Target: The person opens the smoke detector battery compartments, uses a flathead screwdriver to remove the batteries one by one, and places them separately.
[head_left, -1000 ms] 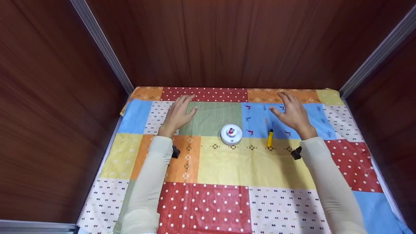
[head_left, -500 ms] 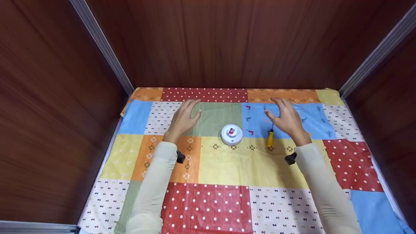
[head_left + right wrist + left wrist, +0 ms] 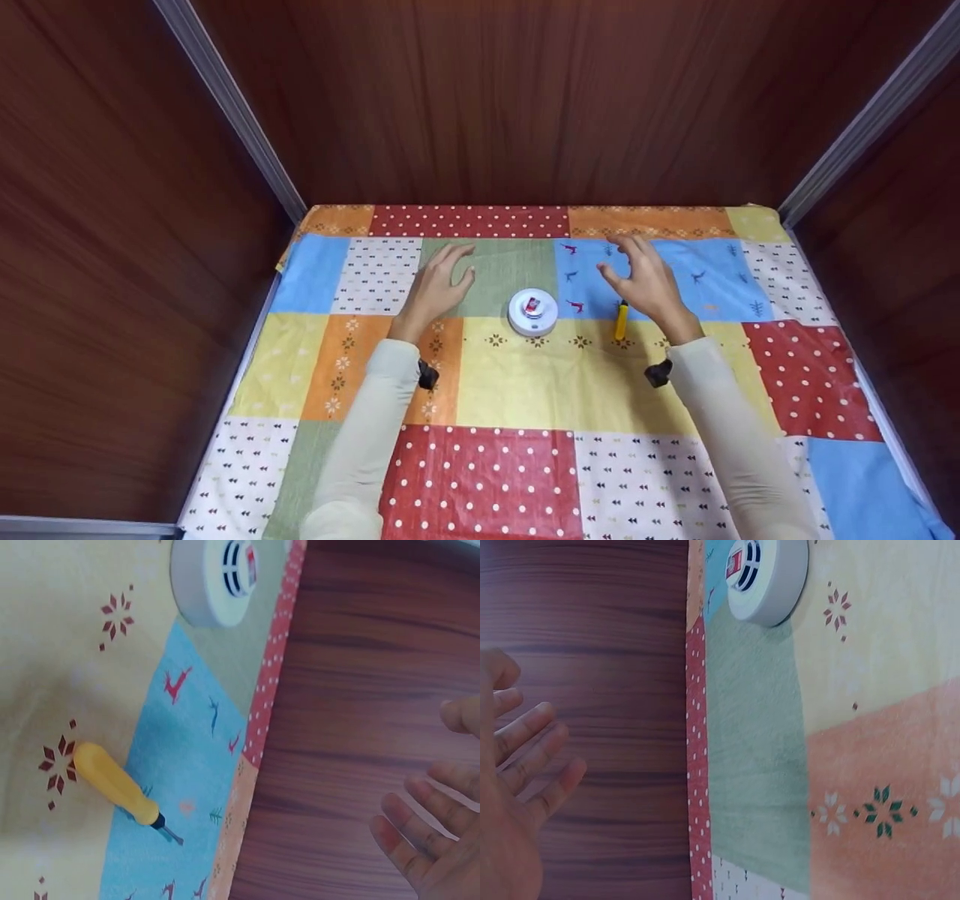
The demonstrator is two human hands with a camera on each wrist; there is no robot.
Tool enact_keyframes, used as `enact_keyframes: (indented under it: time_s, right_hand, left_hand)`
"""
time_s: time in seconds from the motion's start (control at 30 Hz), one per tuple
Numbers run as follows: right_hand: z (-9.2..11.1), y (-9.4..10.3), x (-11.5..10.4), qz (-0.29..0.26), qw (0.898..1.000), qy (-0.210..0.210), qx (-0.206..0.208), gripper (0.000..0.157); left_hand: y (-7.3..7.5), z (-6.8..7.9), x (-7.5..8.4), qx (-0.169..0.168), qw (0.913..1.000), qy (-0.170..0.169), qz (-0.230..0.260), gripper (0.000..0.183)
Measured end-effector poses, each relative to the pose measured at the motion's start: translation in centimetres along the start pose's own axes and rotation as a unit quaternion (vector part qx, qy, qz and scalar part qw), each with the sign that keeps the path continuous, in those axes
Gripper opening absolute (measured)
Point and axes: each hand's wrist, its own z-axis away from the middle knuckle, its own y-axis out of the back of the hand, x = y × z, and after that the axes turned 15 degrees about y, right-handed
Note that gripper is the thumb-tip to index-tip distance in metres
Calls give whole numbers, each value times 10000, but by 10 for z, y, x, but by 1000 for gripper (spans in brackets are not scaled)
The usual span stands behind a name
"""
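A round white smoke alarm (image 3: 533,322), dark-slotted with a red label (image 3: 735,565), lies near a yellow-handled screwdriver (image 3: 116,784); left hand (image 3: 437,289) and right hand (image 3: 648,283) hover, fingers apart.

– Where does the head view look from?
– High up, facing forward and down across the patchwork tablecloth (image 3: 517,375) to the wood-grain back panel (image 3: 495,105).
– And the wrist views?
– Lower, nearer, turned sideways, facing that panel too. Both share the smoke detector (image 3: 774,596); right wrist and head share the yellow-handled screwdriver (image 3: 116,784).
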Motion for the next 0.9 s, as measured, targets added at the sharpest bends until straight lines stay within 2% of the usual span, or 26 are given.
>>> enact_keyframes:
  time_s: [0.33, 0.6, 0.9]
  right_hand:
    - [4, -16, -5, -237, 9997, -8, 3, 52]
    - [6, -28, -9, -449, 9990, 0, -3, 50]
    - [9, -38, -11, -793, 9968, 40, -125, 51]
  left_hand:
    - [-17, 3, 3, -89, 9995, 82, 293, 40]
    - [-29, 7, 4, -295, 9979, 102, 573, 42]
    - [-45, 10, 5, -576, 9969, 165, 516, 43]
